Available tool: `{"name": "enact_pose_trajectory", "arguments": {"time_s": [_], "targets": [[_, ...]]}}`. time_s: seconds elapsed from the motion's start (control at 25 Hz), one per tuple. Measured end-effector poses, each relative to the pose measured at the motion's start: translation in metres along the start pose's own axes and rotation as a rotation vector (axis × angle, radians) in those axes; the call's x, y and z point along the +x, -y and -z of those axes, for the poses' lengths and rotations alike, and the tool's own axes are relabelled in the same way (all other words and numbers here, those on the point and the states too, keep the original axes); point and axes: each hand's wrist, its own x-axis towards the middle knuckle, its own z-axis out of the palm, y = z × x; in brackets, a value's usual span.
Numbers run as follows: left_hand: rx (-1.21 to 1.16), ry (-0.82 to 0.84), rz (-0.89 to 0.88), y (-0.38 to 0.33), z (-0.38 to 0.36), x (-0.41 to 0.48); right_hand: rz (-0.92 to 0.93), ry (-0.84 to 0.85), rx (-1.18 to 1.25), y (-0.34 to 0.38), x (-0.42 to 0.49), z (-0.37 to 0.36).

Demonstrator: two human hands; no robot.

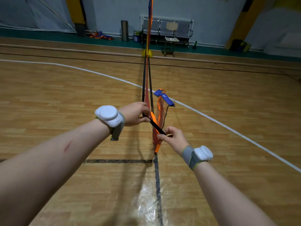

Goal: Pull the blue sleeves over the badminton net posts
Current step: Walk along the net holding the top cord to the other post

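Black strap (155, 125) pinched both ends: left hand (135, 114), right hand (174, 137).

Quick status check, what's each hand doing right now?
Left hand: gripping the upper part of the net's black band.
Right hand: pinching the lower end of the same band.

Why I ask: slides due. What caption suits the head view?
Left hand and right hand hold a black strip by the orange net; blue sleeve hangs loose behind.
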Motion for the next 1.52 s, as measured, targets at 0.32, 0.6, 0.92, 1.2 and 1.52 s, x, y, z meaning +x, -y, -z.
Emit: {"name": "enact_pose_trajectory", "arguments": {"time_s": [0.32, 0.6, 0.92, 1.2, 1.52], "targets": [[0.022, -0.038, 0.097, 0.026, 0.014, -0.033, -0.008, -0.063, 0.103, 0.005, -0.019, -0.008], [-0.012, -0.070, 0.078, 0.019, 0.017, -0.036, 0.082, -0.054, 0.185, 0.066, -0.052, -0.009], [-0.035, -0.041, -0.114, -0.010, 0.012, -0.051, 0.111, -0.065, 0.173, 0.066, -0.059, -0.036], [0.025, 0.060, -0.078, 0.002, 0.010, -0.069, 0.124, -0.124, 0.011, 0.045, -0.052, -0.048], [-0.014, -0.027, -0.056, 0.003, 0.026, -0.074, 0.012, -0.093, -0.031, 0.004, -0.052, -0.049]]}}
